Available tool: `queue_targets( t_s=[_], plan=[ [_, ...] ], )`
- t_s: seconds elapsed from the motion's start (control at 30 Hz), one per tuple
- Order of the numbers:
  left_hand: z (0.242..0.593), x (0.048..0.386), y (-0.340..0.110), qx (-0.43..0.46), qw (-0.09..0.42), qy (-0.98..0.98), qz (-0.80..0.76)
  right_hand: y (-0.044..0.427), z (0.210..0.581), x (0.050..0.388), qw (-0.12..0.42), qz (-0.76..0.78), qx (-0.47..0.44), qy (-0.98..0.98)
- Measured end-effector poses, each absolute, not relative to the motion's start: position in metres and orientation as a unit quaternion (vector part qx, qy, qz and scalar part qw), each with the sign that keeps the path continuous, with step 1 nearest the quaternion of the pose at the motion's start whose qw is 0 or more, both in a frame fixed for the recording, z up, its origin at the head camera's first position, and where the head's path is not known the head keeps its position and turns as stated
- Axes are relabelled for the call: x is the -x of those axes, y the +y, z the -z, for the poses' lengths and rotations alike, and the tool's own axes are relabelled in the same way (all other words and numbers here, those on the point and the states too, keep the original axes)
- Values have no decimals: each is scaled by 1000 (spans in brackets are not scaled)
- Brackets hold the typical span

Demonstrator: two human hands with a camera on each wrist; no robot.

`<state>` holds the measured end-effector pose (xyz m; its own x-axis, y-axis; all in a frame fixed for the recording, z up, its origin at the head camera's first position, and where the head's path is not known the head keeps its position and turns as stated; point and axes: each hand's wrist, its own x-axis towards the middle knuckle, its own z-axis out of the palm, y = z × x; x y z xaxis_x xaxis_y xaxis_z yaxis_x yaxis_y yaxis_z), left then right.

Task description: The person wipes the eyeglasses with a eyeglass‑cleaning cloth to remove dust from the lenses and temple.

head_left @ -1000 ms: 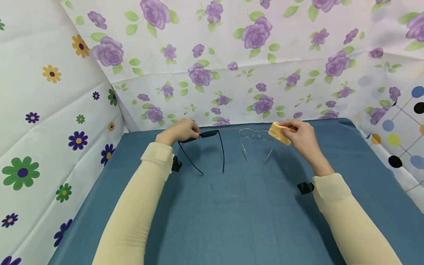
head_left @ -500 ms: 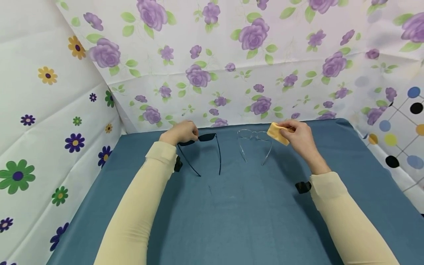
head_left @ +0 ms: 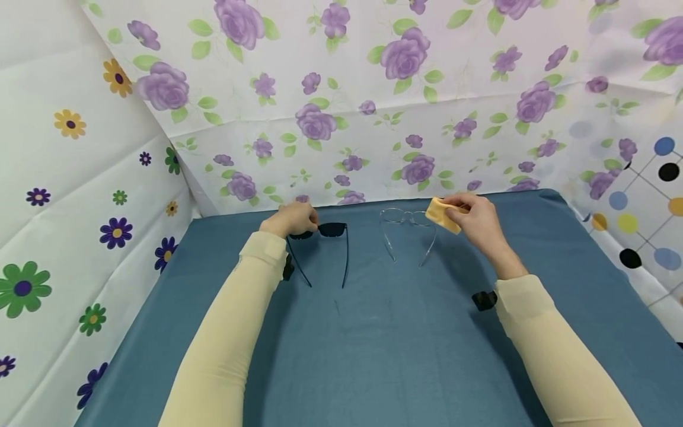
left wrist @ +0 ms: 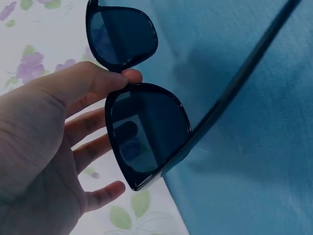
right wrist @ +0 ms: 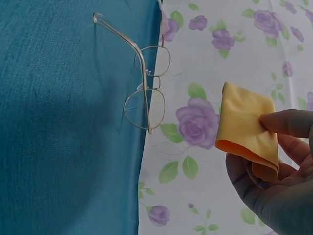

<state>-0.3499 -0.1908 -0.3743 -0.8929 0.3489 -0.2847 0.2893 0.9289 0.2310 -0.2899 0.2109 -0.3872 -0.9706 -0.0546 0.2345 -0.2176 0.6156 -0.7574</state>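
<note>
Near the far edge of the counter (head_left: 405,356), the left hand (head_left: 290,219) pinches by the bridge black sunglasses (left wrist: 151,127), probably light, stiff and easily scratched, so best held by the frame, while the right hand (head_left: 478,218) pinches a soft-looking folded yellow cloth (right wrist: 247,122) near wire glasses (right wrist: 145,88)

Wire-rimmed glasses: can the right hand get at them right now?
Probably yes: the right hand is close to the wire-rimmed glasses; only the yellow cloth it pinches shows between them, and that might need setting down first.
</note>
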Motion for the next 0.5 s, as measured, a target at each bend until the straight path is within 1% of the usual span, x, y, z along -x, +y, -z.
queue_targets(
  t_s=[0.17,0.3,0.37,0.5],
  plan=[
    [382,349,-193,-161,160,969,-95,211,389,291,91,-435,-76,-893],
    [381,345,-188,-161,155,970,-99,212,389,293,88,-438,-75,-891],
    [378,343,-181,-162,135,971,-109,213,390,294,88,-439,-74,-891],
    [373,341,-161,-177,75,970,-149,213,390,295,89,-437,-73,-892]
  ],
)
